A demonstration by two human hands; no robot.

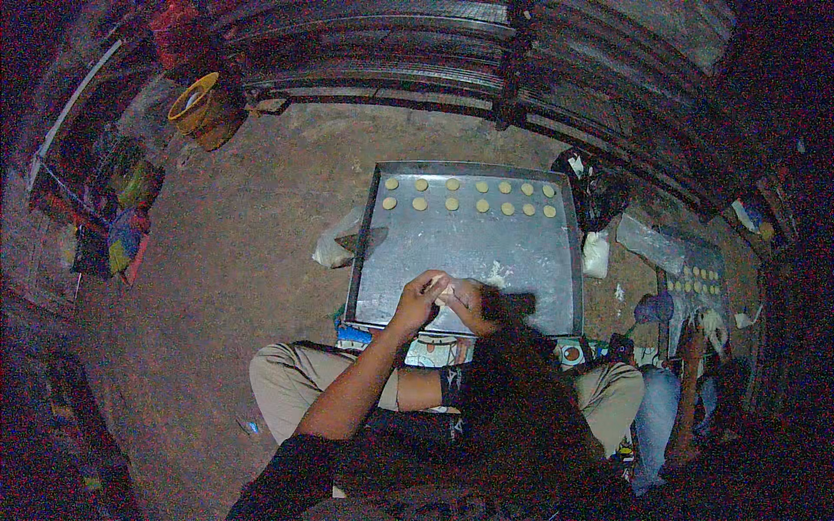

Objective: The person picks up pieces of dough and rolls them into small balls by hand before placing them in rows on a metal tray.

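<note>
My left hand [420, 296] and my right hand [467, 305] meet over the near edge of a large metal baking tray [460, 245]. Between them is a small pale piece of dough [445, 292], pinched by the fingers of both; my fingers cover part of it. Along the tray's far side lie two rows of several flat round dough pieces [452, 204], spaced apart. White flour [497, 274] is scattered on the metal just beyond my right hand.
A clear plastic bag [334, 247] lies left of the tray; a white bag [596, 253] and a black bag [598, 193] are at its right. Farther right, another person's hands [711, 332] work over a second tray [705, 260]. Dark racks [382, 91] and a yellow bucket [213, 122] stand beyond.
</note>
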